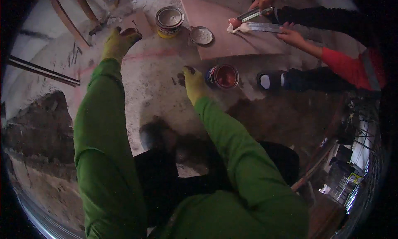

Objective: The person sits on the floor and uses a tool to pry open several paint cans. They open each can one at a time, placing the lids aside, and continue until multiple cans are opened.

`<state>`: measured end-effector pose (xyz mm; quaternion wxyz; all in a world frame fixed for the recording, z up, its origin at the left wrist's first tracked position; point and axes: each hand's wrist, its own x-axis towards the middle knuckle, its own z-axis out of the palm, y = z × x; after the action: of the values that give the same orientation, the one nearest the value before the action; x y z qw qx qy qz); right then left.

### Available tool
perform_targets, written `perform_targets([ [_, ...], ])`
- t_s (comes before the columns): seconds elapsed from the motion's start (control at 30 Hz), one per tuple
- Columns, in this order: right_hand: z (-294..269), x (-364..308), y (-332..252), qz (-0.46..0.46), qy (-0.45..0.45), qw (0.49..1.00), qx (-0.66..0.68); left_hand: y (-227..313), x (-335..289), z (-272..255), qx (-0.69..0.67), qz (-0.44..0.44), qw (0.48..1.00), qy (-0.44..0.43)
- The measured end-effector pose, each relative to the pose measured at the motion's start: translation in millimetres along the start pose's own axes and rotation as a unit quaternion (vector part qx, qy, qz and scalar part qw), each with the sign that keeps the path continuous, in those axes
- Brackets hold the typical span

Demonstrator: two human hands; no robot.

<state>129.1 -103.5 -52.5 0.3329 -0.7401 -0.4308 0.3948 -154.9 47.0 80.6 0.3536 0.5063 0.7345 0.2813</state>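
My left hand point(116, 44), in a yellowish glove with dark fingertips, reaches out at the upper left. Its fingers close on the edge of a small round lid point(130, 31), reddish inside. Nearer the middle, my right hand point(193, 82), gloved alike, is low over the concrete with its fingers curled in. Whatever it may hold is hidden. Just right of it stands an open can point(227, 76) with red paste inside. Farther off is an open can point(169, 20) of pale grey paste, with a round lid point(201, 35) smeared with the same paste beside it.
At upper right a co-worker's hands point(292, 35) hold two metal scrapers point(263, 27) with red and cream paste over a pinkish board point(232, 44). The co-worker's shoe point(265, 80) is near the red can. Metal bars point(43, 71) lie left; a broken concrete edge point(37, 102) drops below them.
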Motion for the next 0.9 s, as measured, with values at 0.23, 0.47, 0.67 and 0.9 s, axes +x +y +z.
perform_targets([
  [0.23,37.1,53.2,-35.5,0.066,0.098,0.964,0.239,25.5,-20.7,-9.4,0.067,0.021,0.997,-0.024],
  [0.47,70.3,90.2,-65.0,0.068,0.141,0.953,0.258,-119.5,36.6,-13.9,-0.098,0.002,0.995,-0.025],
  [0.67,73.7,79.6,-65.3,0.118,0.099,0.953,0.260,-151.7,36.0,-27.6,-0.039,-0.043,0.998,-0.005],
  [0.9,58.6,39.3,-18.5,-0.079,0.119,0.989,0.031,-89.7,3.6,-20.3,-0.055,-0.043,0.997,-0.029],
])
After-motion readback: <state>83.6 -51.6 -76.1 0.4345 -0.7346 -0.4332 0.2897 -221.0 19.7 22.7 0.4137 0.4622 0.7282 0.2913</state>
